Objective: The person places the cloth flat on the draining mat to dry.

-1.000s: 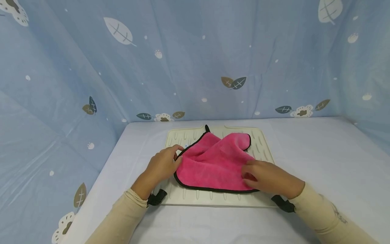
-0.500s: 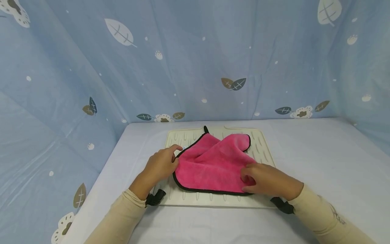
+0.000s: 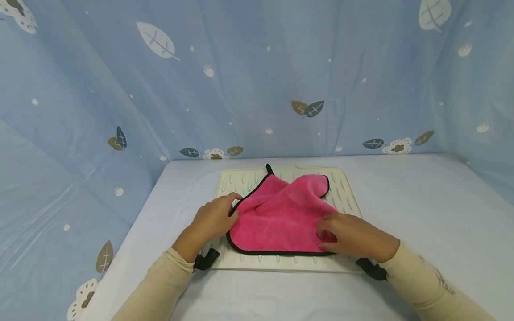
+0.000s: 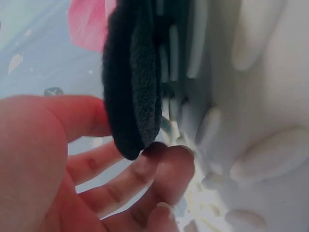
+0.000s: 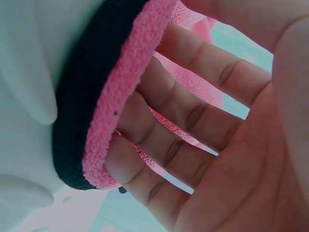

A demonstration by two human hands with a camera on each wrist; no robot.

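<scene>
A pink plush cloth [image 3: 277,229] with black edging lies rumpled on a cream ridged mat [image 3: 289,265], its far right corner folded over and a small black loop [image 3: 269,169] at its far left corner. My left hand [image 3: 213,218] pinches the cloth's left edge between thumb and fingers; in the left wrist view the black edging [image 4: 130,96] stands upright between them. My right hand [image 3: 347,232] holds the near right part of the cloth. From the right wrist, its fingers [image 5: 145,104] are bent against the pink border [image 5: 111,121], with the thumb's tip out of sight.
The mat lies on a table covered with a white cloth [image 3: 421,214]. A blue curtain [image 3: 257,80] printed with leaves and flowers hangs behind the table and along its sides. Black straps [image 3: 206,258] show at both wrists.
The cloth has shifted slightly left, its near edge a little nearer to me. The right hand has drawn slightly left and down with it; the left hand has barely moved.
</scene>
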